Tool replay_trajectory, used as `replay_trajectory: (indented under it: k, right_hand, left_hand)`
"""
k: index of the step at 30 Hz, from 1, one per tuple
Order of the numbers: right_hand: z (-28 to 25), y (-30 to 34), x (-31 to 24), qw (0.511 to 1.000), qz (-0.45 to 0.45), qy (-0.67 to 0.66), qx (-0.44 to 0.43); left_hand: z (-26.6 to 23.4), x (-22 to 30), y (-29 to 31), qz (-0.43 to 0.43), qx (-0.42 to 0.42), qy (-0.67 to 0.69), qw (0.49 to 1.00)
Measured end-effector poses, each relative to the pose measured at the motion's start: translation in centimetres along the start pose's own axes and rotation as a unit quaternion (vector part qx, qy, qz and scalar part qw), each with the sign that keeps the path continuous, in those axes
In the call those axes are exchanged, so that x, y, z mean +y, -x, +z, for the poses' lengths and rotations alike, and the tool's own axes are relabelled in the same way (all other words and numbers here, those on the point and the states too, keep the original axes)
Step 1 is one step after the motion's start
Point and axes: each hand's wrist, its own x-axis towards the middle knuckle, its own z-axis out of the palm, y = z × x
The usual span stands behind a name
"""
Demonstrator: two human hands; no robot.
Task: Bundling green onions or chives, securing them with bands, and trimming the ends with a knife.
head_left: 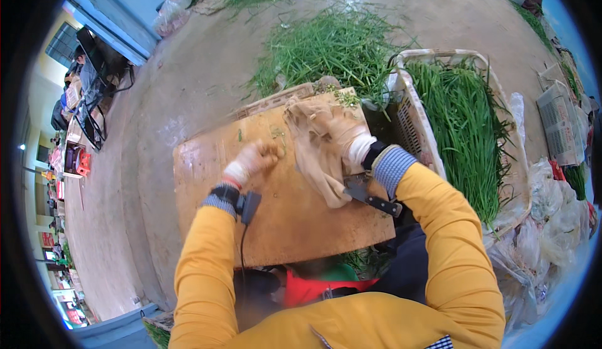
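Observation:
My right hand (343, 129), in a pale glove, is closed on a beige cloth (313, 161) at the right side of a wooden board (216, 205). The cloth trails toward me across the wood, and the hand is slightly blurred. Over the board's left half, my left hand (256, 159) is curled into a loose fist, with nothing visible in it. A knife (379, 203) with a black handle lies near the board's right edge, its blade partly under the cloth. Small green scraps (346, 98) sit by the far right corner.
A pale plastic crate (414, 117) of long green leaves (461, 136) stands right of the board. Beyond the board lies a loose heap of greens (326, 51) on the floor. Clear plastic bags (539, 236) are piled at the right. A cable (242, 242) hangs from my left wrist.

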Motion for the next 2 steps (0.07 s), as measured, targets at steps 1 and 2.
replay_trajectory:
  k: [1, 2]
  right_hand:
    - [-0.4, -1.5, 0.9, 0.986, 0.030, -0.063, -0.151]
    - [-4.2, -3.6, 0.2, 0.934, 0.046, -0.271, -0.228]
  left_hand:
    - [-1.2, 1.1, -1.9, 0.007, -0.004, -0.003, 1.000]
    - [-1.3, -0.1, -2.6, -0.005, -0.005, 0.004, 1.000]
